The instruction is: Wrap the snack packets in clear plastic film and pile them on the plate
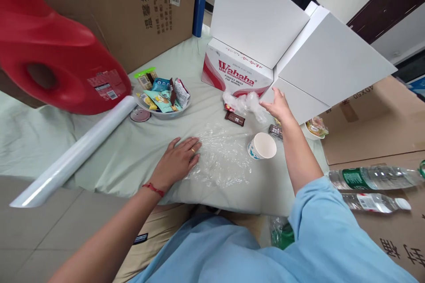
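Observation:
My left hand [178,159] lies flat at the left edge of a crinkled sheet of clear plastic film [224,157] on the table, fingers stretched out. My right hand [276,105] reaches forward with thumb and fingers apart, close to a crumpled translucent plastic bag [247,105]; whether it touches the bag I cannot tell. A dark brown snack packet [235,118] lies in front of the bag. A white paper cup [262,146] with a blue pattern stands upright left of my right forearm. Another dark packet [275,132] is partly hidden behind that forearm.
A bowl of wrapped snacks [166,112], a roll of film [76,152] and a large red jug [63,53] are on the left. A Wahaha carton [236,70] and white panels [259,13] stand at the back. Two plastic bottles [375,177] lie on cardboard at right.

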Demonstrator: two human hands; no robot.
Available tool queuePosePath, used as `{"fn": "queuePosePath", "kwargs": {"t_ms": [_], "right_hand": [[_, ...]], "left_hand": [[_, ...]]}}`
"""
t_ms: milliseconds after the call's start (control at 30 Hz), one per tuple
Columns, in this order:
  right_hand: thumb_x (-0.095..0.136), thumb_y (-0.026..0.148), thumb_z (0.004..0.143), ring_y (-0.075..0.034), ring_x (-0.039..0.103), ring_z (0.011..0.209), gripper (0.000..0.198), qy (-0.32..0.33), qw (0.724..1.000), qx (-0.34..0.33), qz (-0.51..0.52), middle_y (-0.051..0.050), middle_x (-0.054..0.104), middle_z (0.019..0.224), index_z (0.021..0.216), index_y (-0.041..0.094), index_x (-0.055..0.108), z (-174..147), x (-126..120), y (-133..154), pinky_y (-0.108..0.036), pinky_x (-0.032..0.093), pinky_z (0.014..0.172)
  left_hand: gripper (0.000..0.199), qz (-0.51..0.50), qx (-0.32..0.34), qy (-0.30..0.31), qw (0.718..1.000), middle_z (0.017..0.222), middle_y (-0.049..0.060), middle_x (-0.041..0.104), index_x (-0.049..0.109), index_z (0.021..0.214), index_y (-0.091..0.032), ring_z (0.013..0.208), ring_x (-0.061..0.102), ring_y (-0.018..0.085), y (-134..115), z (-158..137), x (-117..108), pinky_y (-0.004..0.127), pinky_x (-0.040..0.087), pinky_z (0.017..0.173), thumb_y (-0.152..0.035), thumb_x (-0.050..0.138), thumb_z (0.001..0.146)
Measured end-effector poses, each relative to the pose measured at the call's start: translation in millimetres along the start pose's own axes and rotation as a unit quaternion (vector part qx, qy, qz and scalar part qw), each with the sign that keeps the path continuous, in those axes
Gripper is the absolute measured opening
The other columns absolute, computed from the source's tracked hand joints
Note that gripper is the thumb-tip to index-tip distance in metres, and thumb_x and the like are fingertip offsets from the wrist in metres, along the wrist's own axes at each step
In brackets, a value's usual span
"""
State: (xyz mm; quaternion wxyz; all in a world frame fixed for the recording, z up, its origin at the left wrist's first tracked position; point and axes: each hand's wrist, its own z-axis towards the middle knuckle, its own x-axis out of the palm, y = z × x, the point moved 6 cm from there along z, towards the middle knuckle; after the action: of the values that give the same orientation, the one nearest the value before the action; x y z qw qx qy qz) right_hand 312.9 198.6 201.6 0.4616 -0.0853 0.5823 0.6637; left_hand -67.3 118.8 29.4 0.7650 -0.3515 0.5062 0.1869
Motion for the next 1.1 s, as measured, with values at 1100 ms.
{"fn": "queuePosePath", "kwargs": {"t_ms": [1100], "right_hand": [[0.048, 0.012, 0.097, -0.025, 0.052, 0.096, 0.027, -0.233, 0.901, 0.128, -0.342, -0.025, 0.067, 0.108, 0.108, 0.001, 0.070, -68, -259, -182, -0.041, 0.035, 0.094]], "left_hand": [[0.052, 0.061, 0.024, 0.004, 0.998, 0.154, 0.015, 0.063, 0.062, 0.144, -0.021, 0.142, 0.060, 0.033, 4, 4, 0, 0.059, 0.038, 0.122, -0.042, 0.034, 0.106]]}}
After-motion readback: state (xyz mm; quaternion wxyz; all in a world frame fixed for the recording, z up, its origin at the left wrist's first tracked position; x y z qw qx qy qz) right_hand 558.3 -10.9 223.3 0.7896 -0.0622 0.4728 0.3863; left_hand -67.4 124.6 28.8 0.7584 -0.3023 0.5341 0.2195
